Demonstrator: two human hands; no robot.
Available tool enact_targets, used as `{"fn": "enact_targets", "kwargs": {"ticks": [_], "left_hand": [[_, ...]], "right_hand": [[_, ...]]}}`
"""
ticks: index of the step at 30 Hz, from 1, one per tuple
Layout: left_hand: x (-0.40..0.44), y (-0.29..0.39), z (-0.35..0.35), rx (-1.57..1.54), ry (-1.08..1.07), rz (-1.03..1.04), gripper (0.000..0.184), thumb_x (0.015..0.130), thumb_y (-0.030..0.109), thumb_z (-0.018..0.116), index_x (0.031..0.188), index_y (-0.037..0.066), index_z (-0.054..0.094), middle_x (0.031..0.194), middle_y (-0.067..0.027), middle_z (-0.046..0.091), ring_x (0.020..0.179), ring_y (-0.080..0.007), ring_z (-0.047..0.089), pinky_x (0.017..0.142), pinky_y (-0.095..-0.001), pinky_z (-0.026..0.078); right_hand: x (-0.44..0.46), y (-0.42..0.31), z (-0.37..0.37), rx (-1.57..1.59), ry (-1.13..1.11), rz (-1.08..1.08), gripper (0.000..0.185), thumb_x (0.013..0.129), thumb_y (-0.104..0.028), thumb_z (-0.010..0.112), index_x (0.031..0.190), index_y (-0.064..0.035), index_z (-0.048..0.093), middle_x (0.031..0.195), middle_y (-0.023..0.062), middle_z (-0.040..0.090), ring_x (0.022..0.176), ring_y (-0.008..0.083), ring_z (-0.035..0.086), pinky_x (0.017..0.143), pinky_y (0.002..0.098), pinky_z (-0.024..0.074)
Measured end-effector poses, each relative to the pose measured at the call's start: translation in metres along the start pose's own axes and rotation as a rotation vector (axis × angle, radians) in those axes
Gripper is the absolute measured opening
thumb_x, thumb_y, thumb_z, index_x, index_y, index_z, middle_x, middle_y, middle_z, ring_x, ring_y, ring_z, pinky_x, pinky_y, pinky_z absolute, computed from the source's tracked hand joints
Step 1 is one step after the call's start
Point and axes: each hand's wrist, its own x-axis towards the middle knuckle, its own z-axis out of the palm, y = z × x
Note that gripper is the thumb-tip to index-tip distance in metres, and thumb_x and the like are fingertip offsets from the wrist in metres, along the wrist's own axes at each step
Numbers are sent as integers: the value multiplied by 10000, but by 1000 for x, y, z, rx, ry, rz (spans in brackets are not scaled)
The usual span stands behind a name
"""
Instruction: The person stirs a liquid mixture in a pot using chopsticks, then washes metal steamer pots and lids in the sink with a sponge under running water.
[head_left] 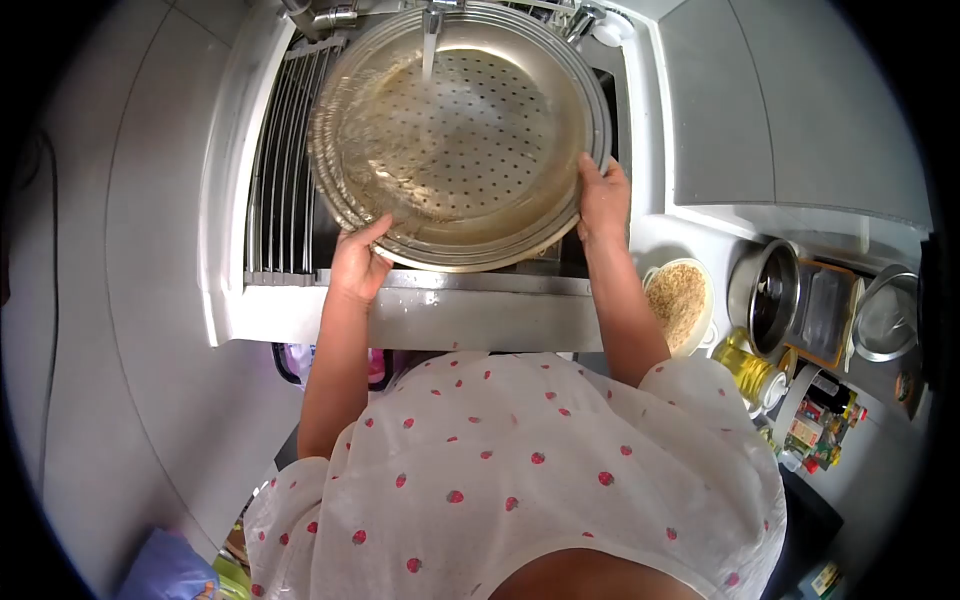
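Observation:
A large round metal steamer tray [460, 130] with a perforated bottom is held over the sink, under the faucet [432, 18]. Water runs from the spout onto the tray and spreads toward its left side. My left hand [362, 262] grips the rim at the lower left, thumb on top. At the right side of the rim, my right hand [604, 200] is closed on it, also with the thumb over the edge. The fingers beneath the tray are mostly hidden.
A metal drying rack [285, 170] lies across the sink's left side. On the right counter stand a bowl of grains [677, 303], a metal pot [765, 297], a strainer [888, 312], a bottle of yellow oil [745, 372] and several condiment bottles [822, 425].

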Motion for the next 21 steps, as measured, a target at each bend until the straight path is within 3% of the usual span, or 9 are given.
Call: {"fn": "enact_targets", "kwargs": {"ticks": [5, 7, 8, 9, 11, 15, 18, 20, 21], "left_hand": [[-40, 14, 2, 163, 135, 171, 386, 737, -117, 508, 1114, -37, 488, 1033, -135, 563, 916, -236, 568, 842, -346, 462], [-51, 12, 1, 171, 161, 255, 377, 734, -110, 511, 1103, -29, 500, 1029, -121, 567, 927, -225, 558, 857, -339, 447], [-53, 12, 1, 174, 167, 259, 377, 734, -110, 511, 1103, -29, 500, 1029, -121, 567, 927, -225, 558, 857, -339, 447], [-55, 13, 1, 195, 166, 253, 383, 728, -111, 514, 1101, -27, 502, 1027, -115, 568, 931, -218, 555, 858, -335, 441], [-58, 15, -1, 215, 171, 257, 388, 721, -111, 517, 1099, -24, 504, 1025, -109, 570, 934, -211, 552, 859, -331, 435], [-57, 17, -4, 260, 161, 214, 379, 704, -117, 517, 1071, -23, 512, 1000, -105, 571, 909, -206, 555, 828, -324, 441], [-52, 15, -6, 235, 193, 205, 359, 704, -114, 517, 1051, -21, 519, 985, -105, 574, 895, -207, 560, 819, -318, 448], [-51, 13, -4, 171, 243, 272, 372, 699, -114, 516, 1058, -14, 514, 976, -107, 576, 883, -206, 567, 810, -312, 454], [-51, 13, -5, 173, 241, 268, 372, 699, -114, 516, 1058, -14, 514, 976, -107, 576, 883, -206, 567, 810, -312, 454]], "right_hand": [[-6, 9, 29, -433, -61, -77, 411, 731, -117, 644, 1085, 27, 493, 993, 148, 588, 863, 208, 576, 784, 291, 438], [-6, 17, 39, -580, -129, -230, 438, 680, -172, 703, 1025, 18, 514, 951, 148, 614, 789, 230, 610, 705, 324, 473], [7, 27, 39, -705, -165, -241, 525, 658, -312, 715, 1008, 31, 527, 944, 211, 612, 840, 321, 614, 733, 375, 473], [23, 33, 39, -701, -172, -240, 525, 658, -312, 715, 1008, 31, 527, 944, 211, 612, 840, 321, 614, 733, 375, 473], [42, 32, 53, -1155, -248, -368, 557, 713, -429, 648, 993, 41, 542, 917, 265, 600, 857, 370, 600, 735, 414, 474], [71, 12, 85, -1327, -212, -312, 520, 811, -449, 527, 970, 45, 556, 885, 272, 599, 848, 397, 588, 732, 441, 474], [77, 13, 93, -1417, -285, -308, 385, 879, -323, 452, 1030, 19, 545, 989, 242, 588, 889, 379, 582, 753, 434, 472], [84, 41, 88, -1285, -284, -684, 332, 879, -253, 435, 1109, -31, 524, 1112, 202, 545, 972, 352, 552, 807, 421, 453], [83, 51, 84, -1287, -281, -680, 332, 879, -253, 435, 1109, -31, 524, 1112, 202, 545, 972, 352, 552, 807, 421, 453]]}}
